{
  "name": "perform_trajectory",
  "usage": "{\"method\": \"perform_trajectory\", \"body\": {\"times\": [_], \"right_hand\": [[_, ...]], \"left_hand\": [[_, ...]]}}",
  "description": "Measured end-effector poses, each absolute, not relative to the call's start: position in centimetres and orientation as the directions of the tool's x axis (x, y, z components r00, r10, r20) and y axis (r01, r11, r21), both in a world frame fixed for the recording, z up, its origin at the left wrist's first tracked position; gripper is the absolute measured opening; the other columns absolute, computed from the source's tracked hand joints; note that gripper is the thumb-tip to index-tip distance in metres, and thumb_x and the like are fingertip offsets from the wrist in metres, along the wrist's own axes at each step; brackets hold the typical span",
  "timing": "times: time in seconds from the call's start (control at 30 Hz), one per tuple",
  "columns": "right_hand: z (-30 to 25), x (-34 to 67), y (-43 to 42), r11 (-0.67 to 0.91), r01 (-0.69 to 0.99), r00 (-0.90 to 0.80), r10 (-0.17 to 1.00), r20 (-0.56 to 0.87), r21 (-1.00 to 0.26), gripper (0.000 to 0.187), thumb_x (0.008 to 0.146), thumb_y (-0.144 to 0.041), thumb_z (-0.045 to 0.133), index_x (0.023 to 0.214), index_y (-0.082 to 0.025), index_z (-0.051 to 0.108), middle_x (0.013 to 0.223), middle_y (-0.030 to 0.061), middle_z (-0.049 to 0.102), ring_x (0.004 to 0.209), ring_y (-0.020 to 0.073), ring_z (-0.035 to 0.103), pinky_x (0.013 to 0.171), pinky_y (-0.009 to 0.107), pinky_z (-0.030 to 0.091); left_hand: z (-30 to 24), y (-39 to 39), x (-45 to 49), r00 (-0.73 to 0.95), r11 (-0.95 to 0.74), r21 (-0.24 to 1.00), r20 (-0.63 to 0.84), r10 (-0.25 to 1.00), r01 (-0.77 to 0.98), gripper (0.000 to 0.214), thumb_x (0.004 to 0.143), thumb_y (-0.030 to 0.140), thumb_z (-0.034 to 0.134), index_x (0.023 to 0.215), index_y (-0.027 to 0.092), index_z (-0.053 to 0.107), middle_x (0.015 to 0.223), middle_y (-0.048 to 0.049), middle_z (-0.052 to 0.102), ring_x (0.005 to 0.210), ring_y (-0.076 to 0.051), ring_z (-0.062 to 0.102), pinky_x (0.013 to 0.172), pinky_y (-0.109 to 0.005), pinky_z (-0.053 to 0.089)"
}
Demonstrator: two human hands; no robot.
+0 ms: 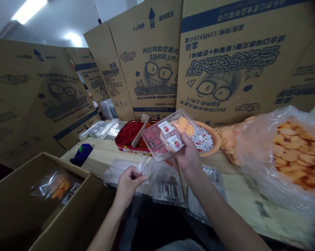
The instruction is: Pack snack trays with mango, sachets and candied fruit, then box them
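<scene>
My right hand (190, 153) grips a clear plastic tray (157, 155) by its near right edge and holds it tilted above the table. In the tray's compartments lie orange candy pieces (184, 125), two small white sachets (165, 128) with red pictures, and red pieces (155, 141). Lower and to the left, my left hand (130, 183) pinches the edge of a clear plastic bag (144, 167) between thumb and fingers. Beneath the hands, clear compartment trays (167, 186) rest at the table's near edge.
A cardboard box (76, 188) at left holds a filled bag (59, 186). Behind it sits a blue tape dispenser (81, 154). A red tin (128, 134), an orange basket (216, 139) of sachets and a large bag (261, 146) of orange pieces line the back. Tall cartons (241, 101) wall the table.
</scene>
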State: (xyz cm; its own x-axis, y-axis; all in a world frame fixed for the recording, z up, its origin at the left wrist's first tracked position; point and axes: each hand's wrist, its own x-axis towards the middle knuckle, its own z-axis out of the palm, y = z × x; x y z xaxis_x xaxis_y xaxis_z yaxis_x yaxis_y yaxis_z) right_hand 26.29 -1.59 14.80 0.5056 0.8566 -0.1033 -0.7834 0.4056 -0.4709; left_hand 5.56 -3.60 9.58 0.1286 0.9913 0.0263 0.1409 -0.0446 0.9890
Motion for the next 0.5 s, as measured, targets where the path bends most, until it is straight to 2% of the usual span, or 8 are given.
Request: {"method": "perform_trajectory", "body": {"times": [0.33, 0.5], "right_hand": [[12.8, 26.7, -1.5, 0.442, -0.748, 0.543, 0.837, -0.072, -0.496, 0.024, 0.071, -0.024, 0.064, 0.092, -0.013, 0.064, 0.083, 0.0048, 0.07, 0.079, 0.0192, 0.065, 0.08, 0.04, 0.052], [13.1, 26.0, -1.5, 0.495, -0.703, 0.582, 0.813, -0.014, -0.511, 0.028, 0.069, -0.022, 0.065, 0.096, -0.014, 0.063, 0.082, 0.0036, 0.07, 0.073, 0.017, 0.065, 0.072, 0.035, 0.054]], "left_hand": [[9.4, -4.2, 4.9, 0.173, 0.019, 0.996, -0.033, 0.984, 0.082, 0.03, 0.052, 0.028, 0.077, 0.061, 0.015, 0.051, 0.054, 0.0054, 0.049, 0.052, -0.007, 0.04, 0.051, -0.018, 0.031], [9.4, -4.4, 4.9, 0.192, 0.037, 0.996, -0.052, 0.98, 0.081, 0.03, 0.051, 0.028, 0.077, 0.06, 0.015, 0.05, 0.053, 0.0058, 0.048, 0.051, -0.006, 0.038, 0.051, -0.018, 0.03]]}}
